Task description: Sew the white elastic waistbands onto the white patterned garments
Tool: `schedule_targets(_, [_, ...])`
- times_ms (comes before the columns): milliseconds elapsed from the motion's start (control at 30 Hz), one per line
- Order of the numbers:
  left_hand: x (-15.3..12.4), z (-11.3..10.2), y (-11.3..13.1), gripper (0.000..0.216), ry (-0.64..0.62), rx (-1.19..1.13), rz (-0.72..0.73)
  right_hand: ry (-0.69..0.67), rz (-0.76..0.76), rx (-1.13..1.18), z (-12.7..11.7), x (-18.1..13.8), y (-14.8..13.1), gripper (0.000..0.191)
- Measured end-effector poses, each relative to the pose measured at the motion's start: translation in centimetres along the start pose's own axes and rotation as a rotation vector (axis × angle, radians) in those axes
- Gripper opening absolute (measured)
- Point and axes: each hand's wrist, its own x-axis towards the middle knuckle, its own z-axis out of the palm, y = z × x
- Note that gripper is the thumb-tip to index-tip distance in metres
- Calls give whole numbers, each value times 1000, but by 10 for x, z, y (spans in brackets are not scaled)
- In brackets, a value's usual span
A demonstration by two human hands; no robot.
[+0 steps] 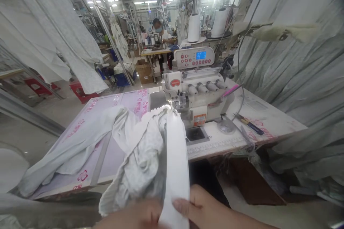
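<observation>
pinch of my right hand (pixel 206 210) clamps the near end of the white strip (pixel 176 150); my left hand (pixel 134 219) sits against it, grip too blurred to tell. strip runs lengthwise straight away from me into the sewing machine (pixel 197 94).

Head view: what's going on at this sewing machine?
A person holds a long white fabric strip that runs up to the needle area of a white overlock sewing machine. The right hand pinches the strip's near end; the left hand, blurred, is against it from the other side. A crumpled pale grey garment lies bunched beside the strip on the lilac-topped table. Farther back, another person sits at a separate machine.
</observation>
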Motion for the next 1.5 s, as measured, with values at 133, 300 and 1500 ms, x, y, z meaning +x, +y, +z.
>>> schedule_targets(133, [45,-32,-11,43,742,37,-129,25,40,-121,-2,4,8,67])
schedule_targets(300, [76,-68,-26,66,1186,692,-228,56,5,-221,-1,6,21,63])
schedule_targets(1500, [54,-36,27,37,430,550,167,129,-114,-332,-104,84,-62,47])
